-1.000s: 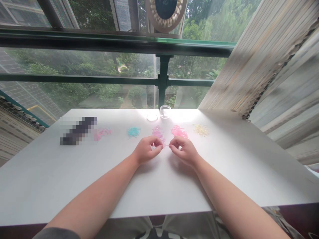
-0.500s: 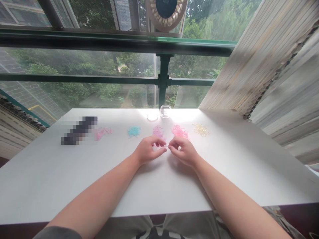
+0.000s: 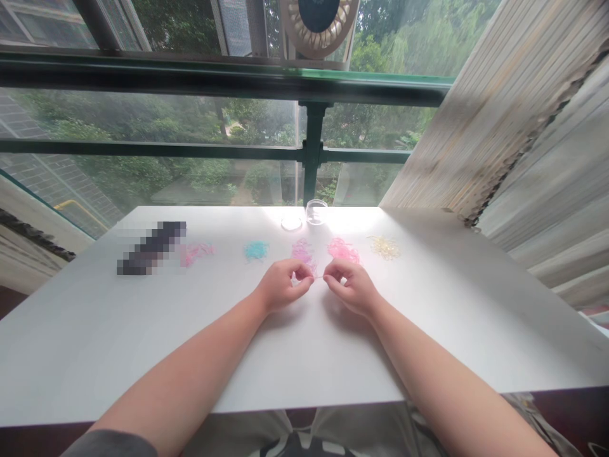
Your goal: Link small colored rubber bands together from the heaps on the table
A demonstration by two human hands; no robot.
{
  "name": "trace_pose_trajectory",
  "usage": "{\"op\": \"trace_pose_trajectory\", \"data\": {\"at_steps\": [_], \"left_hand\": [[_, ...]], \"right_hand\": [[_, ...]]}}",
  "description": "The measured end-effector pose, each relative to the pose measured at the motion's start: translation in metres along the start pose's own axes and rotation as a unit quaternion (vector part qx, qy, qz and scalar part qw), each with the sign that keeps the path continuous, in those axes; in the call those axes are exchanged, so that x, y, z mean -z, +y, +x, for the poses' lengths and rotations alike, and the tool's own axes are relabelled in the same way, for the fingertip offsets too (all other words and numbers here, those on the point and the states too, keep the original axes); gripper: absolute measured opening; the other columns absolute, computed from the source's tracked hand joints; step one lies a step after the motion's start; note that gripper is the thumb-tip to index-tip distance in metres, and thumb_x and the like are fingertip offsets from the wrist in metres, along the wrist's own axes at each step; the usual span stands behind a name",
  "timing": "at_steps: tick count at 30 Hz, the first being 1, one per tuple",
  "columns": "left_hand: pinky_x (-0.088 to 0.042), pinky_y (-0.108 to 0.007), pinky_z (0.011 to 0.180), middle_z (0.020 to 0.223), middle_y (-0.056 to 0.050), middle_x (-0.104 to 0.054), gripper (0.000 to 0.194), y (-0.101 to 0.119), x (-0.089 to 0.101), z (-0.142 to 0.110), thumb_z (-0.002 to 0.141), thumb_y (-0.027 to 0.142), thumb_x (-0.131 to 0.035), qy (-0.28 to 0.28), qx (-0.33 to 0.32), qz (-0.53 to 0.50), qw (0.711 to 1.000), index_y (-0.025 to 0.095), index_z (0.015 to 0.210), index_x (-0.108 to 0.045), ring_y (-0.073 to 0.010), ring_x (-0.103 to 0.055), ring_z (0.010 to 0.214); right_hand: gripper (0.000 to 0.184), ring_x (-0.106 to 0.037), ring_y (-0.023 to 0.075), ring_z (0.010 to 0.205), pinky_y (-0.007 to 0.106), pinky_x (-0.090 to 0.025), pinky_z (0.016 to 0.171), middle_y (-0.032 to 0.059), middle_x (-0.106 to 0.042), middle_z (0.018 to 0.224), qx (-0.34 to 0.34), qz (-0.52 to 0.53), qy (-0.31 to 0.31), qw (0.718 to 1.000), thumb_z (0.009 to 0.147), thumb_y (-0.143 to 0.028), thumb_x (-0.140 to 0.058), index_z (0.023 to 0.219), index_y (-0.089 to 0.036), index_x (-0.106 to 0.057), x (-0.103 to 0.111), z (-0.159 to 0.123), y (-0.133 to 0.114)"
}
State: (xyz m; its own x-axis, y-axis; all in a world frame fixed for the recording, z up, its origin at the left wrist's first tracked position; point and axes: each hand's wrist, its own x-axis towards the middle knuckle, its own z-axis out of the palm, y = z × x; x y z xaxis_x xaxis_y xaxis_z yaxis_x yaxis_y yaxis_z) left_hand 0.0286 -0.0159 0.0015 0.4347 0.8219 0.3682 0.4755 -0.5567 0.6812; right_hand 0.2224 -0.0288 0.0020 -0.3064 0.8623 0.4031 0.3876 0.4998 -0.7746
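Between my two hands a thin pink strand point(image 3: 319, 277) is stretched a short way above the white table. My left hand point(image 3: 281, 285) pinches its left end between thumb and fingertips. The other end sits in the pinch of my right hand point(image 3: 353, 284). Just beyond the left fingertips lies a loose purple pile point(image 3: 301, 251) of thin pieces, partly covered by that hand. A bright pink pile point(image 3: 342, 249) is right behind my right hand. The pieces look like tiny elastic bands or strips, too small to tell.
On the white table point(image 3: 181, 355), a teal pile point(image 3: 257, 250) and a mixed pink pile point(image 3: 200, 252) lie to the left, a pale yellow pile point(image 3: 384, 247) to the right. A clear cup point(image 3: 316, 213) and a round lid point(image 3: 291, 222) stand near the window edge. A blurred dark object point(image 3: 155, 247) lies far left.
My left fingers have closed into a pinch, and the strand now shows taut between both hands. My right hand stays in nearly the same place.
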Motion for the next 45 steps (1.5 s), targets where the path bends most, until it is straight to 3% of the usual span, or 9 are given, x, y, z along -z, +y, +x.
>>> {"op": "trace_pose_trajectory", "data": {"at_steps": [6, 10, 15, 19, 30, 45], "left_hand": [[-0.04, -0.023, 0.063, 0.069, 0.0, -0.063, 0.009, 0.001, 0.001, 0.0, 0.074, 0.021, -0.054, -0.005, 0.015, -0.009, 1.0, 0.016, 0.071, -0.061, -0.0109, -0.054, 0.064], [-0.04, -0.023, 0.063, 0.07, 0.0, -0.064, 0.009, 0.001, 0.002, 0.0, 0.075, 0.022, -0.054, 0.004, 0.02, -0.016, 1.0, 0.017, 0.07, -0.06, -0.011, -0.053, 0.064], [-0.039, -0.023, 0.062, 0.069, 0.0, -0.062, 0.009, -0.001, 0.004, 0.0, 0.076, 0.021, -0.053, 0.006, 0.015, -0.021, 1.0, 0.016, 0.071, -0.06, -0.011, -0.053, 0.065], [-0.039, -0.023, 0.062, 0.068, 0.0, -0.061, 0.01, -0.001, 0.005, 0.0, 0.076, 0.021, -0.053, 0.007, 0.01, -0.017, 1.0, 0.017, 0.07, -0.059, -0.0112, -0.053, 0.065], [-0.039, -0.024, 0.062, 0.068, 0.0, -0.062, 0.01, -0.001, 0.006, 0.001, 0.076, 0.022, -0.053, 0.01, 0.012, -0.015, 1.0, 0.017, 0.071, -0.06, -0.0114, -0.052, 0.064], [-0.04, -0.024, 0.06, 0.068, -0.001, -0.063, 0.013, 0.001, 0.007, 0.001, 0.076, 0.026, -0.053, 0.005, 0.019, -0.015, 1.0, 0.017, 0.071, -0.061, -0.0117, -0.053, 0.064]], "right_hand": [[0.006, -0.047, 0.0102, 0.056, 0.023, -0.04, 0.055, -0.0011, -0.054, 0.063, -0.026, -0.011, 0.018, 0.999, 0.074, -0.016, -0.053, 0.07, -0.017, -0.057, 0.001, 0.001, 0.002], [0.008, -0.048, 0.011, 0.057, 0.024, -0.04, 0.057, 0.0, -0.057, 0.066, -0.038, -0.082, 0.042, 0.995, 0.074, -0.018, -0.053, 0.071, -0.018, -0.06, 0.009, 0.004, 0.011], [0.011, -0.051, 0.012, 0.059, 0.026, -0.04, 0.061, 0.0006, -0.058, 0.068, -0.086, -0.22, 0.097, 0.967, 0.072, -0.019, -0.054, 0.069, -0.02, -0.065, 0.032, 0.009, 0.029], [0.012, -0.053, 0.0126, 0.061, 0.026, -0.04, 0.062, 0.0002, -0.06, 0.071, -0.143, -0.268, 0.107, 0.947, 0.072, -0.02, -0.054, 0.07, -0.021, -0.067, 0.042, 0.01, 0.038], [0.014, -0.053, 0.0127, 0.065, 0.025, -0.039, 0.061, 0.0, -0.06, 0.072, -0.179, -0.28, 0.108, 0.937, 0.072, -0.019, -0.054, 0.072, -0.021, -0.067, 0.038, 0.01, 0.037], [0.02, -0.054, 0.0126, 0.067, 0.026, -0.042, 0.067, 0.0016, -0.059, 0.078, -0.149, -0.254, 0.106, 0.95, 0.072, -0.011, -0.054, 0.077, -0.022, -0.071, 0.039, 0.01, 0.046]]}}
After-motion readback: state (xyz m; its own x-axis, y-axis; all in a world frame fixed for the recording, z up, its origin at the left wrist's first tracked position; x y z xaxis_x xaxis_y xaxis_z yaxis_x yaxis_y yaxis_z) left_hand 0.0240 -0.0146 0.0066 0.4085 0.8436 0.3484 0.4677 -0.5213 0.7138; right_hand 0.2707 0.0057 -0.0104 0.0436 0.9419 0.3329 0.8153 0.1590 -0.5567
